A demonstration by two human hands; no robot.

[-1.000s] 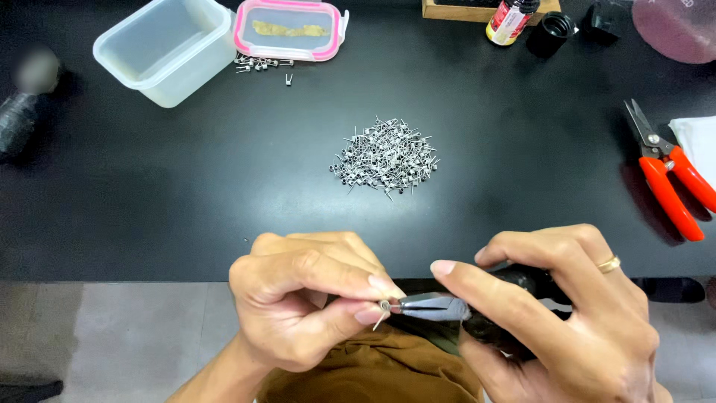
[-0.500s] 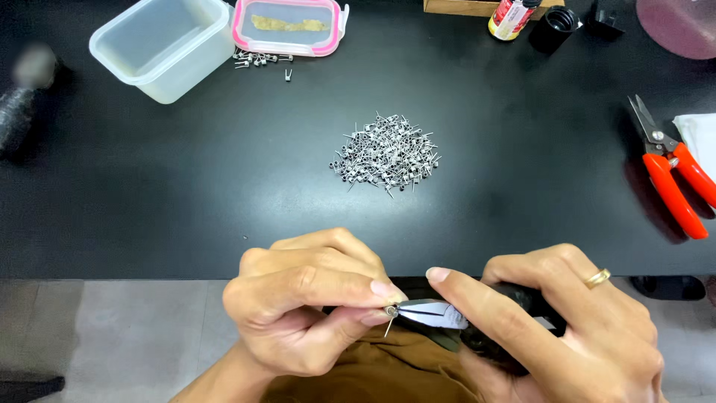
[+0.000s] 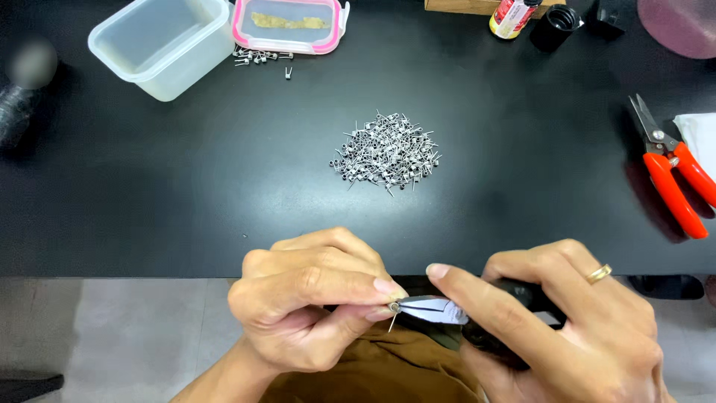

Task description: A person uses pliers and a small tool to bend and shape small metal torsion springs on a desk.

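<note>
My left hand (image 3: 309, 302) pinches a tiny metal wire coil (image 3: 393, 310) between thumb and forefinger, below the table's front edge. My right hand (image 3: 567, 328) grips black-handled pliers (image 3: 432, 309), forefinger stretched along them; their silver tips meet the coil. A pile of several similar small metal coils (image 3: 386, 155) lies in the middle of the black table (image 3: 186, 186), well beyond both hands.
At the back left stands an open translucent plastic box (image 3: 160, 45), beside its pink-rimmed lid (image 3: 289, 24) and a few loose coils (image 3: 261, 57). Red-handled cutters (image 3: 671, 179) lie at the right. A small bottle (image 3: 513, 15) and a black cap (image 3: 556, 26) sit at the back.
Both hands have stayed together at the table's front edge, shifting slightly; the pliers' tips remain on the coil held by the left fingers.
</note>
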